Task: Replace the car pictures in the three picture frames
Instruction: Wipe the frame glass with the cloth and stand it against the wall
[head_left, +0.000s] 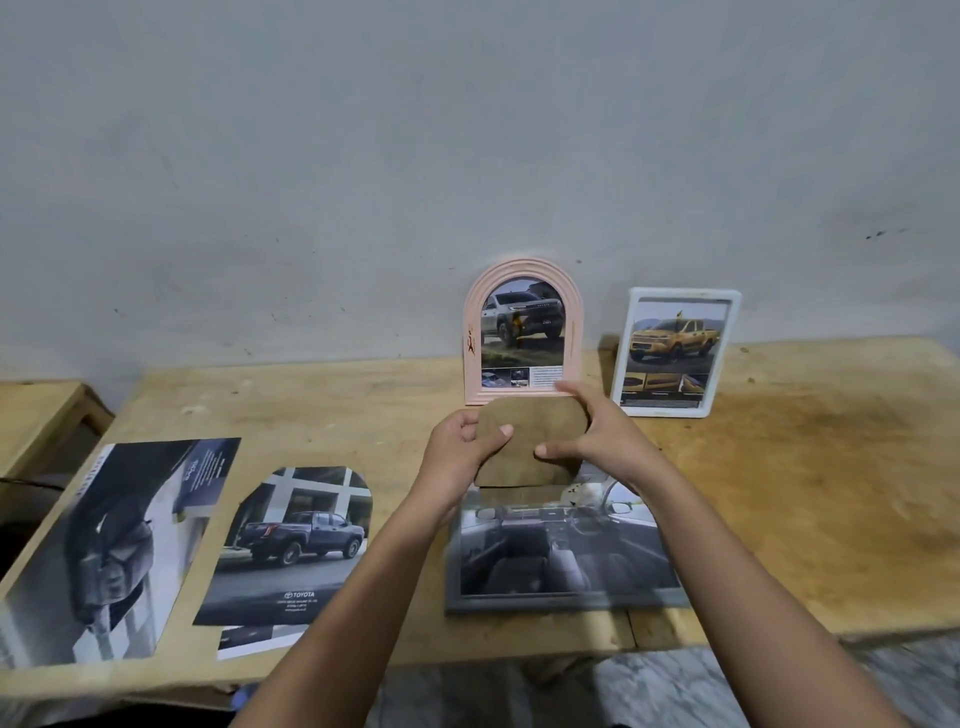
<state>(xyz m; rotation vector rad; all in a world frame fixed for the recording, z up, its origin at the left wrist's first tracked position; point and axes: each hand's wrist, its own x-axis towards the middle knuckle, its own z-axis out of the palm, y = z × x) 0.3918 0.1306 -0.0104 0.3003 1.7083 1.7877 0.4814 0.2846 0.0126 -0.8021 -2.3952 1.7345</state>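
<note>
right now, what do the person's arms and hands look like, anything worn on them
Both are bare. The left forearm and right forearm show no sleeve down to the picture's lower edge. The left hand and right hand wear no glove, and no watch, bracelet or ring shows. No markings are visible.

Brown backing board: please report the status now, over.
Gripped: brown backing board, by left hand and right hand. Board held at far edge of grey frame. Close behind it, pink arched frame.

Head view, looking forward and down, close over wooden table, facing wall
</note>
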